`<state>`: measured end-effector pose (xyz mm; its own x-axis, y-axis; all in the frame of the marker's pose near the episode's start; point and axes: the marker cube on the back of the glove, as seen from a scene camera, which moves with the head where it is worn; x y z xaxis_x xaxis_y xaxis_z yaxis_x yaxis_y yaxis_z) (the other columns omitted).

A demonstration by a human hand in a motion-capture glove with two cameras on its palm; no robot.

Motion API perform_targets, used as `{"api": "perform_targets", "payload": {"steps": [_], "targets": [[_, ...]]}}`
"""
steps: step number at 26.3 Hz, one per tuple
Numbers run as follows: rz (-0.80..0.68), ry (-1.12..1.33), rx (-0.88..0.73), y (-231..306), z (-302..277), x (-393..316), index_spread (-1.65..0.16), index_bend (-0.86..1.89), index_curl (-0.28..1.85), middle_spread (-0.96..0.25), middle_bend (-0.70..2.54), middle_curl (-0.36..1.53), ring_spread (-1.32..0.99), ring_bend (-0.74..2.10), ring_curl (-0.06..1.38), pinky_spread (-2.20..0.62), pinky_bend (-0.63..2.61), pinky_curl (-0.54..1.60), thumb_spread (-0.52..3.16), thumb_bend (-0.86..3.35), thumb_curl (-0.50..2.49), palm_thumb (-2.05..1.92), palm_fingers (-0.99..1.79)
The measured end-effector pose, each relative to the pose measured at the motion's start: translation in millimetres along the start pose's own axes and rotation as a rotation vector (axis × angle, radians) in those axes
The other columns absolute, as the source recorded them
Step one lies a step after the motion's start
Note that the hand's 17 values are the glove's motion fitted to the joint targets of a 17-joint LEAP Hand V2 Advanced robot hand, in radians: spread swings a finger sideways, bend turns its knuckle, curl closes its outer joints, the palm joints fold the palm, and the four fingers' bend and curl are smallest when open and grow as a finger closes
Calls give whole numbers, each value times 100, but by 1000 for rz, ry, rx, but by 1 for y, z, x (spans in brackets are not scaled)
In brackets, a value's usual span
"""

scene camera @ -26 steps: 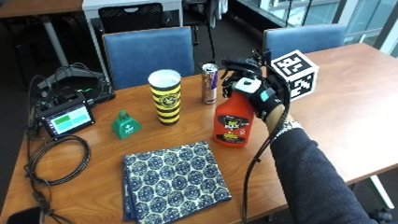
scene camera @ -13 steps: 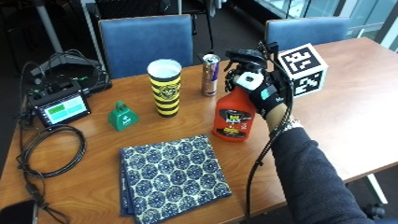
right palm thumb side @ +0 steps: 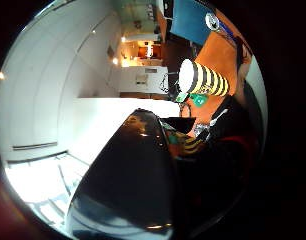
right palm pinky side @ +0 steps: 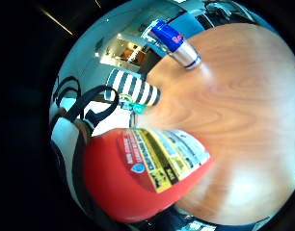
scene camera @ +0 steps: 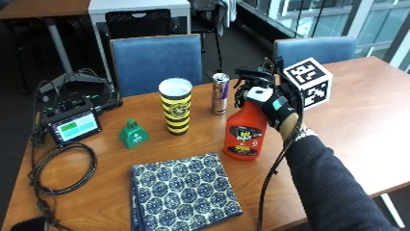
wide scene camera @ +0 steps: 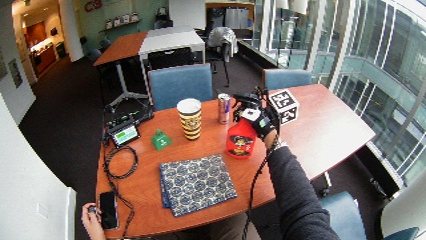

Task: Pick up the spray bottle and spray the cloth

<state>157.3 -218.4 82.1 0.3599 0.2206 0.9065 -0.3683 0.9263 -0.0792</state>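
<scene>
Grip [scene camera: 272,103] curled round spray bottle [scene camera: 247,132] neck; bare table [scene camera: 359,125] beyond; cloth [scene camera: 183,190] apart.

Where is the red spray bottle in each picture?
Outside view: spray bottle stands on the table, gripped at its neck by the gloved right hand.
Wide outside view: bottle mid-table, beside the cloth.
Little finger palm view: red body fills the foreground.
Thumb palm view: cannot tell.
Shared landmark: striped cup.

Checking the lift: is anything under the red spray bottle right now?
The spray bottle stands over bare wooden table, beside the cloth, not on it. Its base hides the contact spot, so lift-off cannot be told. The right hand grips its neck.
</scene>
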Motion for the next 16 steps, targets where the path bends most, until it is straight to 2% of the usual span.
{"api": "perform_targets", "payload": {"steps": [6, 16], "targets": [[9, 148, -71, -6, -29, -20, -34, 24, 50, -24, 56, 52, -27, 56, 46, -30, 37, 38, 23, -2, 70, 99, 132], [36, 657, -325, 14, -33, -80, -33, 21, 52, -24, 55, 51, -25, 58, 46, -23, 38, 38, 23, -3, 73, 101, 131]]}}
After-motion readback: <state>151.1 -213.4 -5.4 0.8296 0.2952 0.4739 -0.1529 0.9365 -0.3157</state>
